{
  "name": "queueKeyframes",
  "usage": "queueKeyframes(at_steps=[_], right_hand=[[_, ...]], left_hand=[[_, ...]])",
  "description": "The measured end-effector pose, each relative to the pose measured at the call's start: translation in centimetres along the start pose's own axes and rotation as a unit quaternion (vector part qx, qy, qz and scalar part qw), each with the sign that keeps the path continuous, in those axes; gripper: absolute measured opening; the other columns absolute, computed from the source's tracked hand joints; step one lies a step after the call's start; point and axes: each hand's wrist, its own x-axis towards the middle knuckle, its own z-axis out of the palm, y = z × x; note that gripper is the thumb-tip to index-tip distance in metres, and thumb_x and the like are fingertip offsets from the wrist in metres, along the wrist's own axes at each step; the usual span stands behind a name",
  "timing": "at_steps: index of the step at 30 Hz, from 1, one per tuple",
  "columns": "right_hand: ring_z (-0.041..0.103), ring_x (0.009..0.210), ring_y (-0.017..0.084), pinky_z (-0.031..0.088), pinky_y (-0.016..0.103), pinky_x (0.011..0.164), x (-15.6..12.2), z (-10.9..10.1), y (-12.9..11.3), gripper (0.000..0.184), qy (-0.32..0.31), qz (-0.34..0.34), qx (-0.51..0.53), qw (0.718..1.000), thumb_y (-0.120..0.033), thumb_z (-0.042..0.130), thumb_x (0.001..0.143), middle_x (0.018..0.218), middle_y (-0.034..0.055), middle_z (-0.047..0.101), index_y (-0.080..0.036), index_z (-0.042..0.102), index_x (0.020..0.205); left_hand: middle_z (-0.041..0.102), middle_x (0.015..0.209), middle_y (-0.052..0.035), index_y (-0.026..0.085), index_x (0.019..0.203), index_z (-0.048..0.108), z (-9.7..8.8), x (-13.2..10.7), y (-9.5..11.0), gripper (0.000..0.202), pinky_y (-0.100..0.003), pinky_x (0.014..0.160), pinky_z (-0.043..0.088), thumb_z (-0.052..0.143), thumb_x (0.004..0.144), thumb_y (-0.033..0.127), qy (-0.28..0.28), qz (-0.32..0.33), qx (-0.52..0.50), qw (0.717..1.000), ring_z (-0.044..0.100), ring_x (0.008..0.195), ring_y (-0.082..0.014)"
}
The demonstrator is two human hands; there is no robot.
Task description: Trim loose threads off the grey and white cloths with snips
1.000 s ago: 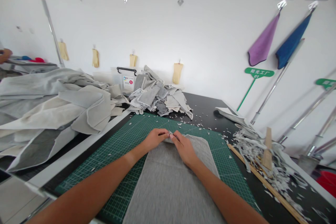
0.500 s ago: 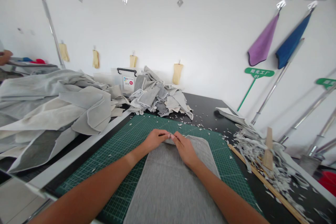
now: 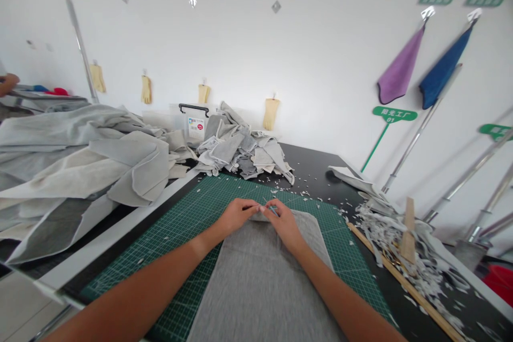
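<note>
A grey fabric piece [image 3: 264, 278] lies on the green cutting mat [image 3: 160, 272], its far edge lifted and folded toward me. At that edge my left hand [image 3: 239, 215] is closed, pinching the fabric between thumb and fingertips. My right hand [image 3: 282, 223] is closed too, its fingertips meeting the left ones at the same spot. A slim tool [image 3: 273, 209] with a bluish part and a thin tip shows between its fingers; its exact kind is too small to tell.
Grey fabric sheets [image 3: 80, 155] are heaped at left. Behind the mat, a scrap pile [image 3: 240, 144] sits by a clear plastic box [image 3: 194, 124]. Trimmings [image 3: 433, 267] and wooden strips [image 3: 401, 283] lie at right. Another person's hand [image 3: 8, 84] shows at far left.
The slim tool with the bluish part now shows in my right hand, where it was not visible before. Both hands stay at the fabric's far edge; the view has shifted slightly.
</note>
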Motion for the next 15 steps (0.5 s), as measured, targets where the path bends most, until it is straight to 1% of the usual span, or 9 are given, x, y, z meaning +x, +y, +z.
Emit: queueKeyframes(at_steps=[2,5,8,10,11,13,15], right_hand=[[0.046,0.06,0.016,0.036,0.026,0.057,0.09,-0.12,-0.03,0.031,0.002,-0.015,-0.017,1.0,-0.053,0.06,0.085,0.067,-0.0027,0.054,-0.023,0.065,0.091],[0.05,0.065,0.017,0.038,0.027,0.06,0.13,-0.18,-0.12,0.031,-0.002,-0.017,-0.035,0.999,-0.051,0.058,0.086,0.073,-0.0009,0.061,-0.022,0.067,0.092],[0.053,0.069,0.019,0.037,0.027,0.062,0.17,-0.13,-0.15,0.029,-0.013,-0.019,-0.042,0.999,-0.049,0.058,0.087,0.076,-0.0002,0.065,-0.023,0.069,0.09],[0.054,0.072,0.019,0.038,0.027,0.065,0.23,-0.09,-0.11,0.027,-0.022,-0.029,-0.04,0.999,-0.047,0.057,0.088,0.079,-0.0002,0.067,-0.023,0.071,0.089],[0.055,0.073,0.019,0.037,0.028,0.065,0.26,-0.08,-0.08,0.026,-0.024,-0.034,-0.039,0.998,-0.045,0.057,0.088,0.08,-0.0002,0.067,-0.023,0.071,0.089],[0.055,0.073,0.019,0.037,0.028,0.065,0.34,-0.09,0.03,0.025,-0.022,-0.036,-0.041,0.998,-0.043,0.056,0.088,0.08,-0.0003,0.068,-0.023,0.072,0.088],[0.055,0.072,0.019,0.037,0.028,0.065,0.45,-0.17,0.13,0.026,-0.016,-0.028,-0.041,0.999,-0.043,0.056,0.088,0.079,0.0,0.068,-0.022,0.071,0.088]], left_hand=[[0.075,0.089,-0.0035,0.015,0.093,0.077,-0.01,-0.11,0.18,0.038,-0.024,0.073,0.044,0.054,0.093,0.045,-0.001,0.002,0.009,1.0,0.063,0.082,-0.0182],[0.075,0.09,-0.0038,0.016,0.093,0.077,-0.08,-0.23,0.32,0.037,-0.024,0.074,0.044,0.052,0.094,0.042,-0.003,0.005,0.024,1.0,0.065,0.084,-0.0189],[0.076,0.101,-0.005,0.017,0.101,0.077,-0.11,-0.27,0.47,0.034,-0.026,0.083,0.046,0.05,0.095,0.039,-0.01,0.018,0.026,0.999,0.066,0.093,-0.0203],[0.075,0.106,-0.0057,0.019,0.108,0.075,-0.05,-0.29,0.57,0.034,-0.027,0.088,0.045,0.05,0.095,0.037,-0.004,0.028,0.026,0.999,0.066,0.096,-0.0204],[0.075,0.104,-0.0057,0.019,0.112,0.073,0.0,-0.3,0.6,0.034,-0.027,0.087,0.046,0.051,0.095,0.037,0.002,0.029,0.029,0.999,0.066,0.093,-0.0198],[0.074,0.091,-0.0041,0.02,0.12,0.069,0.12,-0.34,0.65,0.036,-0.026,0.077,0.045,0.052,0.094,0.038,0.013,0.022,0.048,0.999,0.064,0.08,-0.0178],[0.07,0.078,-0.0014,0.02,0.122,0.067,0.22,-0.43,0.69,0.037,-0.024,0.067,0.042,0.053,0.094,0.038,0.014,0.013,0.07,0.997,0.06,0.07,-0.0161]])
